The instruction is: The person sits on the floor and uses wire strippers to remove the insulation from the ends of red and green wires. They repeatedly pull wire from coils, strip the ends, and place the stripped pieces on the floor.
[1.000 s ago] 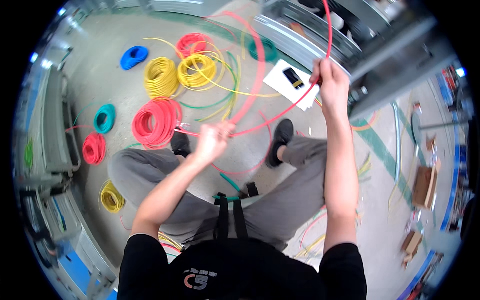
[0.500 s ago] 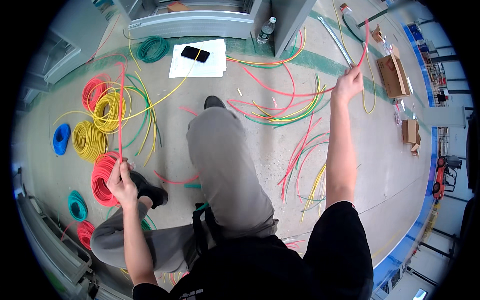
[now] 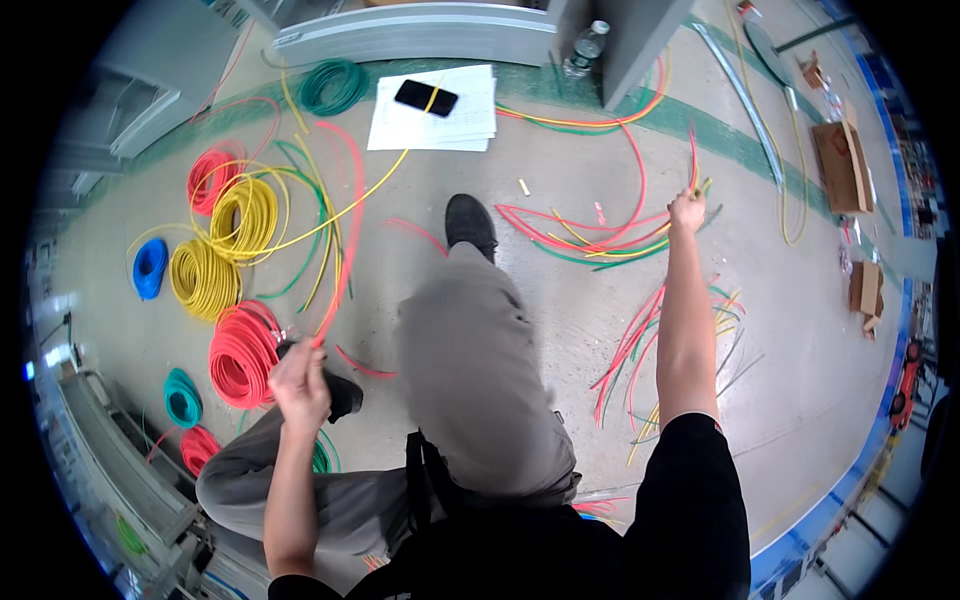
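Pinched in my left hand (image 3: 300,388) is a red wire (image 3: 350,245), which rises from the fingers and curves away over the floor. A thick red wire coil (image 3: 240,362) lies right beside that hand. Farther out, my right hand (image 3: 687,212) is closed around the right end of a loose bundle of red, yellow and green wires (image 3: 600,250). Wire tips stick out beyond its fingers. The rest of the bundle trails left across the floor. Below the right hand lies a second group of cut wires (image 3: 632,350), partly behind my forearm.
Yellow coils (image 3: 205,280), a blue coil (image 3: 150,268) and green coils (image 3: 335,88) lie on the left. Papers (image 3: 430,135) with a phone (image 3: 426,98) are ahead, near a water bottle (image 3: 587,50) and grey cabinet (image 3: 420,35). Cardboard boxes (image 3: 843,168) stand at right.
My right hand has come down from the raised red wire end and now grips the wire bundle. The red wire in my left hand leans over, no longer upright. The view has shifted.
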`<state>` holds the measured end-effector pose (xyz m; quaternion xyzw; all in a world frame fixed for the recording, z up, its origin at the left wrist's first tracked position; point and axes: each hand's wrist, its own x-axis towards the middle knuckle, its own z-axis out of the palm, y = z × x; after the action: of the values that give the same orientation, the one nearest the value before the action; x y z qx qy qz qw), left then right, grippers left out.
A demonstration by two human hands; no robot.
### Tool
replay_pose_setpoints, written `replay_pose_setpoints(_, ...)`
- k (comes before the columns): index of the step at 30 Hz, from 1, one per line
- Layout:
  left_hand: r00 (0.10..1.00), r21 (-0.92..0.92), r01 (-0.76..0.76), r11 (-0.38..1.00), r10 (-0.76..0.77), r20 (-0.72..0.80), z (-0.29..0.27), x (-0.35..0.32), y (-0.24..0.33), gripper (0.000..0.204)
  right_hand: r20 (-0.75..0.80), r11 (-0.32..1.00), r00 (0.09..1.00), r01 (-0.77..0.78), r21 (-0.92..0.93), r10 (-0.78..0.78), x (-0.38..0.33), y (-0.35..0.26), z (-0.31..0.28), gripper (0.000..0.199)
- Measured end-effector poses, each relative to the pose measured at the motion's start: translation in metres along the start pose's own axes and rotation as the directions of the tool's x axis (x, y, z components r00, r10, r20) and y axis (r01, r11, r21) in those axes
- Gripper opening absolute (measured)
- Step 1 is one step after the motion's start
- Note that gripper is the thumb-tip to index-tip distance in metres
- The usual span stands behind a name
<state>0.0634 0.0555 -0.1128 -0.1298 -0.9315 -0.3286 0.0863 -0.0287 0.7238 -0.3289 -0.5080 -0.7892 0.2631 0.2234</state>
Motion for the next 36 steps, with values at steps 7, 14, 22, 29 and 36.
replay_pose_setpoints(7,0.962,0.102,-0.123,0.987,0.093,0.256,0.065,-0.063,-0.034,0.028,0.355,0.960,0.912,0.260,-0.106,-0.207,-0.122,0.027,0.054,0.041)
replay_pose_setpoints(14,0.865,0.050,0.070,0.996,-0.086,0.494,0.167,-0.156,-0.099,0.018,0.552,0.823,0.653,0.557,0.114,-0.518,-0.207,-0.010,0.092,0.026)
replay_pose_setpoints(22,0.636,0.365,-0.007,0.931,-0.277,0.720,0.193,-0.145,-0.103,0.011,0.875,0.429,0.341,0.886,-0.177,-0.344,-0.179,-0.022,0.134,0.019)
replay_pose_setpoints(29,0.643,0.543,0.002,0.840,-0.417,0.642,0.201,-0.170,-0.115,0.017,0.623,0.551,0.510,0.821,-0.147,-0.593,-0.184,-0.037,0.092,0.015)
replay_pose_setpoints(36,0.618,0.434,0.189,0.881,-0.450,0.645,0.202,-0.155,-0.107,0.016,0.319,0.672,0.598,0.581,0.459,-0.736,-0.151,-0.067,0.039,0.021)
